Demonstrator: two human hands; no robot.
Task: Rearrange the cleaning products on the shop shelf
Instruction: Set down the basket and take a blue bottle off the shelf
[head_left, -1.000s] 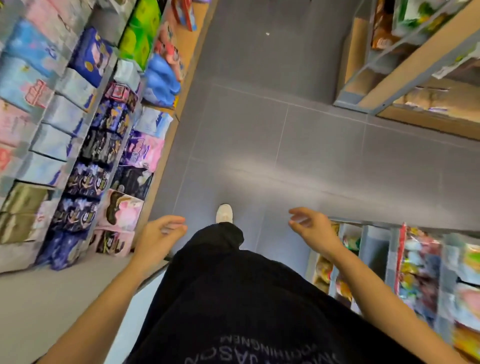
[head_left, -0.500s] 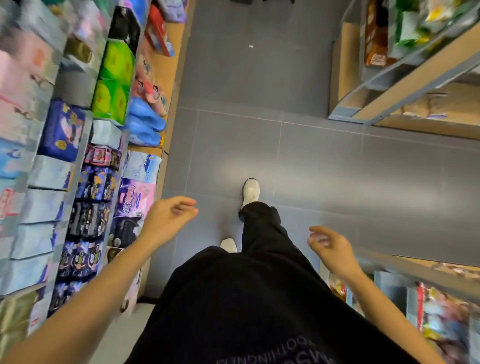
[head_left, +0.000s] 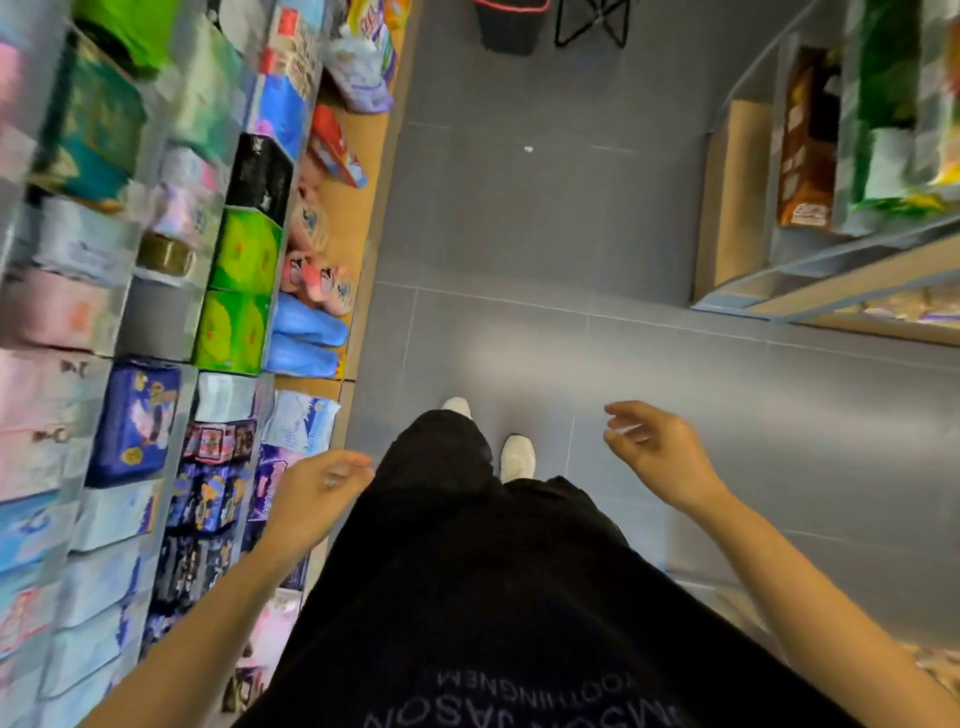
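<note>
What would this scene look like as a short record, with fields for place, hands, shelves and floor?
place: shop aisle between two shelf units
left hand: holds nothing, fingers loosely curled, near the left shelf
right hand: holds nothing, relaxed, over the floor
left shelf: full of wrapped packs, among them green packs and blue packs
right shelf: blurred packs
floor: grey tiles; white shoes; black bin at far end
task state: nothing picked up yet

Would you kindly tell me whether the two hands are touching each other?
Apart: the head view shows black trousers and grey floor between the left hand and the right hand.
</note>
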